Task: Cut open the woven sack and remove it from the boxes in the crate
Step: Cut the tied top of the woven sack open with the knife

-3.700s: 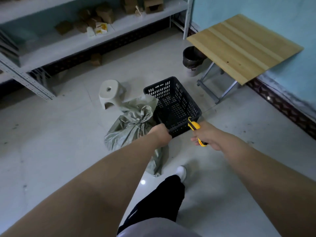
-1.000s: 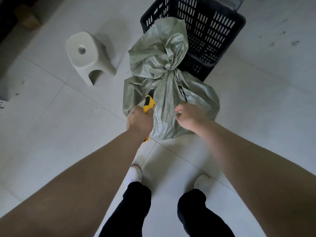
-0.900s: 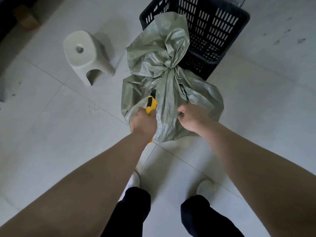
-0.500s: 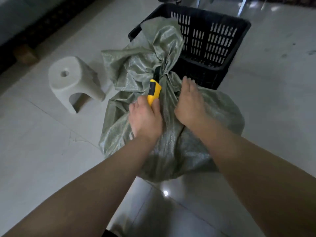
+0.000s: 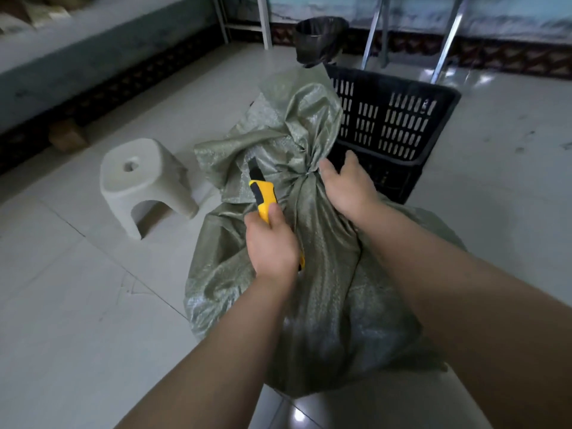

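A grey-green woven sack (image 5: pixel 322 274) lies tied on the tiled floor in front of me, its knotted neck pointing away. My left hand (image 5: pixel 270 246) grips a yellow and black utility knife (image 5: pixel 263 193) whose tip rests against the sack just left of the knot. My right hand (image 5: pixel 346 184) lies on the sack at the knot, fingers spread over the cloth. The black plastic crate (image 5: pixel 399 119) stands right behind the sack and looks empty. The sack's contents are hidden.
A white plastic stool (image 5: pixel 142 184) stands to the left of the sack. Behind the crate are a black bin (image 5: pixel 320 37) and metal table legs (image 5: pixel 445 38). A shelf unit base (image 5: pixel 93 66) runs along the far left. A small brown block (image 5: pixel 66 137) lies near it.
The knife has passed from my right hand to my left since the earliest frame. I have come lower and closer over the sack, and my right hand has slid up to the knot.
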